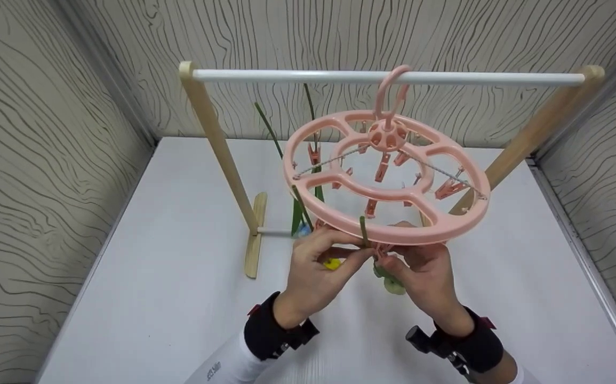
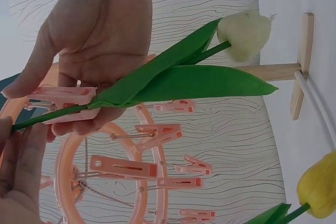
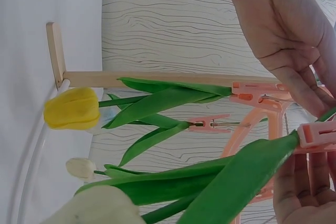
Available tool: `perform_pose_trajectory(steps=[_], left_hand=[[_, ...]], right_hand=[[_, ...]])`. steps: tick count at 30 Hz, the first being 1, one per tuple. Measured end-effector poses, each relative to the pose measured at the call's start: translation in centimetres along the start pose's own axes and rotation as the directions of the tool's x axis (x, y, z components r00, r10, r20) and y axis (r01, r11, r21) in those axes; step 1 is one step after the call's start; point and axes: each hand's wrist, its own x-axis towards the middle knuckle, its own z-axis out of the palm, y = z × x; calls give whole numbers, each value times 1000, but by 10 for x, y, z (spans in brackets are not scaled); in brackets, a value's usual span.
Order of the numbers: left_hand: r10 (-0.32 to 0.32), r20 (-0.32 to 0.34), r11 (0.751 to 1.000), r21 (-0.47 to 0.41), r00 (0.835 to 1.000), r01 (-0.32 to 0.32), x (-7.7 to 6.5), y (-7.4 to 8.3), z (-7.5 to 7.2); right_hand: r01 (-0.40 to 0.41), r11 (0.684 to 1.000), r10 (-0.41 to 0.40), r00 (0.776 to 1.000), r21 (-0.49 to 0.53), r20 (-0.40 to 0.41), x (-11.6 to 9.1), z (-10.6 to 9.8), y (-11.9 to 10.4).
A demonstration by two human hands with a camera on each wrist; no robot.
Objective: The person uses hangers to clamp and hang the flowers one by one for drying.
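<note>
A pink round clothespin hanger (image 1: 446,229) hangs by its hook from a white bar. At its near rim, my left hand (image 1: 321,266) pinches the green stem of a pale tulip (image 2: 244,35). My right hand (image 1: 425,274) grips the pink clothespin (image 2: 68,98) around that stem, fingers behind it. The tulip's head points down, its long green leaves (image 2: 205,85) starting right at the clothespin's jaws. Left of the hands, a yellow tulip (image 3: 72,108) hangs head down from another clothespin (image 3: 257,94).
A blue flower (image 1: 303,230) and a smaller white tulip (image 3: 80,168) hang farther back. Several unfilled clothespins (image 1: 382,168) dangle from the ring. The white bar (image 1: 286,77) rests on wooden posts (image 1: 217,144) over a white table (image 1: 169,298), with patterned walls (image 1: 233,32) around.
</note>
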Motion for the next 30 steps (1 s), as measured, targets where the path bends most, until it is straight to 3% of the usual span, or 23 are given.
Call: perform_pose_trajectory(steps=[6,14,20,30], left_hand=[[-3,7,1000,3,1000,2,-1,0,-1],[20,25,999,-27,999,-20,-8,-3,-4],[61,27,998,-19,998,-61,-18,-9,-14],[-82,17,991,107,997,79,-48,-32,-45]], right_hand=[[10,1000,-10,1000,-15,-9,-2,-3,1],[-86,988,73,992,-125,-100,-13,-15,-1],[-55,991,39,991,-123,-126,-19,-23,3],[21,988,-39,992,-152,-116,-36,-41,16]])
